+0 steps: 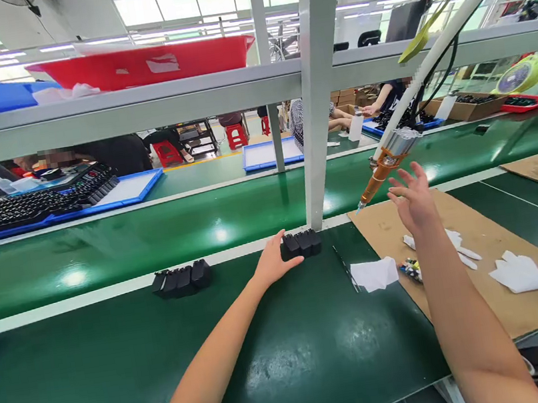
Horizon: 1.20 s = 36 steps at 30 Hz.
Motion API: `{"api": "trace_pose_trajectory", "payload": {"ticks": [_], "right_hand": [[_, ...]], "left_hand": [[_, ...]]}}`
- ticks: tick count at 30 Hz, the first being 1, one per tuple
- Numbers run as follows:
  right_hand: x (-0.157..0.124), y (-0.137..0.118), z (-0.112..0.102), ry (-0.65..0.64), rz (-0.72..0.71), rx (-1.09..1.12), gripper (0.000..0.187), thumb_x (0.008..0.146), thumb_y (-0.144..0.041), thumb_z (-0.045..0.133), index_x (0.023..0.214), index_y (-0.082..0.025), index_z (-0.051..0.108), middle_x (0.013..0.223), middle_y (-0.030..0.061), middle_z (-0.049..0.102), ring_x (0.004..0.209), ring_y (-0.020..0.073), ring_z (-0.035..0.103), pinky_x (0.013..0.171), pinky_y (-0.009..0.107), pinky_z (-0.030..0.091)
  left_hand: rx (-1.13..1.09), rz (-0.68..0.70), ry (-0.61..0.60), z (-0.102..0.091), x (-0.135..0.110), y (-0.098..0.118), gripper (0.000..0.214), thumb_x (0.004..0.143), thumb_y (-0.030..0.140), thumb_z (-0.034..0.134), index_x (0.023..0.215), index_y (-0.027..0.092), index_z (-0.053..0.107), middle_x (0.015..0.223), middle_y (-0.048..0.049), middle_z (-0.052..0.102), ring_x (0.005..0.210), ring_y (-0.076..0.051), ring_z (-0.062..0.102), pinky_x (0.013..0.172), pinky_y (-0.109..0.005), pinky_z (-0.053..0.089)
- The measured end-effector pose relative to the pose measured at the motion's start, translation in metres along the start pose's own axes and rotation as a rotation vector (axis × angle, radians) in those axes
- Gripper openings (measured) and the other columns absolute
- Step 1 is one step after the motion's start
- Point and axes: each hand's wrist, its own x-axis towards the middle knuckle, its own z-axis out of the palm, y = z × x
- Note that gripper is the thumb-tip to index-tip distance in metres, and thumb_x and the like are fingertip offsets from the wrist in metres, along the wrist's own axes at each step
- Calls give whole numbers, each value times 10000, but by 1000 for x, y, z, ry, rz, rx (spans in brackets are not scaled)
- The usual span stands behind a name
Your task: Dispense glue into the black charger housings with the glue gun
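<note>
My left hand (274, 261) reaches forward over the green table and closes on the left end of a short row of small black plastic parts (300, 244) beside the white upright post. My right hand (413, 199) is raised with fingers spread, holding nothing, just below the orange tip of a hanging electric screwdriver (382, 174). Under that hand lies a brown cardboard sheet (533, 310) with white paper scraps (517, 273) and small coloured bits (411, 269).
A second row of black parts (182, 280) lies to the left. A folded white paper (375, 273) rests near a thin black tool (346, 268). Beyond the conveyor belt (153, 235) are keyboards on blue trays (22, 211) and other seated people. Red bin (142, 64) sits on the shelf overhead.
</note>
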Motion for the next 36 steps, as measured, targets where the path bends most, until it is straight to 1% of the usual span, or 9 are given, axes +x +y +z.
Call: {"api": "trace_pose_trajectory", "payload": {"ticks": [3, 9, 11, 15, 19, 23, 26, 30, 36], "right_hand": [[4, -3, 11, -156, 86, 60, 819, 495, -235, 738, 1228, -378, 402, 1332, 5, 446, 1050, 150, 567, 851, 319, 487], [-18, 10, 42, -159, 6, 63, 598, 592, -298, 738, 1129, -300, 475, 1092, -8, 565, 962, 108, 555, 864, 272, 469], [-34, 10, 57, -173, -6, 93, 531, 619, -303, 730, 1095, -292, 493, 1062, -17, 565, 921, 94, 555, 852, 254, 472], [-79, 0, 93, -252, 48, 166, 434, 704, -332, 684, 1090, -291, 489, 1142, -14, 552, 732, 59, 574, 735, 247, 504], [-119, -11, 124, -269, 50, 296, 349, 757, -316, 669, 1054, -270, 491, 1094, -21, 574, 610, 37, 566, 624, 219, 486], [-134, -17, 151, -306, 64, 402, 391, 771, -309, 668, 1102, -286, 462, 1087, -15, 589, 589, 43, 556, 573, 211, 467], [-136, -18, 167, -330, 66, 453, 404, 780, -293, 661, 1130, -279, 461, 1071, -4, 595, 619, 49, 567, 608, 216, 477], [-138, -15, 177, -369, 42, 487, 323, 807, -278, 640, 1091, -264, 487, 1068, -5, 586, 639, 51, 589, 660, 234, 487], [-141, -8, 172, -321, -2, 409, 232, 834, -304, 613, 1027, -256, 494, 1018, -15, 593, 592, 39, 557, 579, 213, 456]], "left_hand": [[-142, -58, -7, 3, 10, 0, 711, 774, 477, 646, 1373, 175, 408, 1353, -133, 502, 1208, -294, 499, 1005, -439, 419], [-359, 50, -219, -26, -23, -25, 615, 769, 379, 666, 1343, 276, 472, 1394, -54, 476, 1236, -248, 475, 1035, -394, 393], [-459, 11, -254, -30, -34, -30, 566, 798, 413, 637, 1332, 292, 493, 1391, -38, 481, 1227, -238, 482, 1046, -380, 377], [-637, -160, -122, -20, -38, -31, 487, 827, 525, 564, 1181, 196, 630, 1167, -67, 633, 990, -207, 593, 896, -323, 452], [-698, -155, -106, -12, -34, -31, 485, 833, 554, 535, 1076, 158, 672, 1022, -65, 671, 837, -172, 600, 747, -275, 468], [-608, -56, -134, -17, -39, -27, 467, 884, 529, 462, 1162, 195, 632, 1164, -68, 628, 983, -191, 587, 846, -311, 470], [-374, 18, -90, -22, -48, -19, 519, 820, 491, 592, 1274, 244, 554, 1284, -76, 548, 1134, -228, 526, 902, -354, 470], [-295, -2, 44, -22, -60, -14, 550, 794, 428, 648, 1302, 263, 515, 1271, -71, 542, 1093, -209, 554, 857, -349, 512], [-703, -190, 13, -16, -60, -31, 560, 723, 409, 720, 1221, 202, 569, 1132, -82, 641, 1066, -215, 608, 963, -387, 476]]}}
